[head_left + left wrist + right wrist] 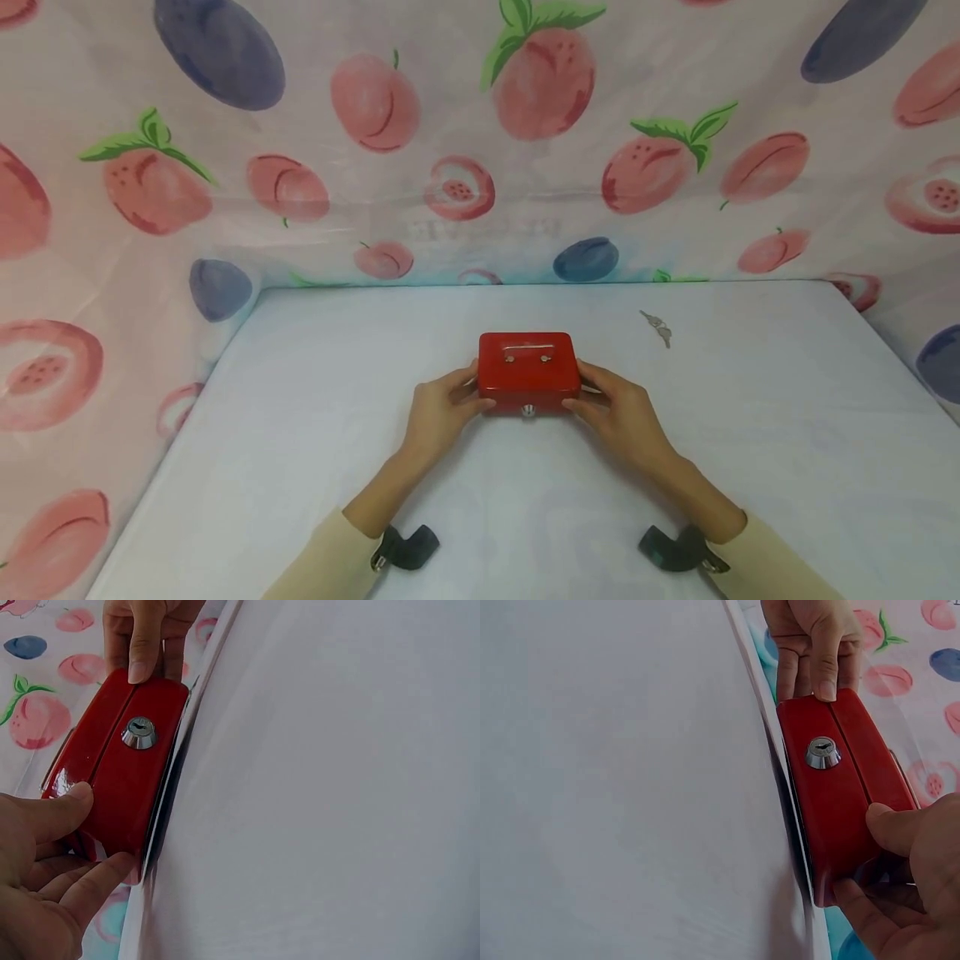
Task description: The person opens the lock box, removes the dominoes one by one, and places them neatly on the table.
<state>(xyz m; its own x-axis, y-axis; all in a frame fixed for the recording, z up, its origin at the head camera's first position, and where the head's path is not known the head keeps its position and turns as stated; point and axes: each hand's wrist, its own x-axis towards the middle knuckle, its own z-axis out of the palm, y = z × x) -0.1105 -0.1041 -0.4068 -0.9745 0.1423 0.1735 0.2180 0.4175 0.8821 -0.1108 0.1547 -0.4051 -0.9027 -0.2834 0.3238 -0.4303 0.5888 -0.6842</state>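
A small red metal cash box (528, 367) sits near the middle of the white table, its lid down. A thin wire handle (528, 348) lies on the lid, and a silver lock (139, 733) with a bare keyhole sticks out of the front. My left hand (442, 408) grips the box's left end, thumb at the front corner. At the opposite end my right hand (622, 412) holds it the same way. In the right wrist view, my right thumb (892, 827) lies near the lid seam. Whether the box's base touches the table is hard to tell.
Two small keys (657, 328) lie together on the white table (337, 358), behind and to the right of the box. A fruit-printed cloth (300, 108) hangs along the table's back and sides. Dark wrist mounts (408, 547) show at both cuffs.
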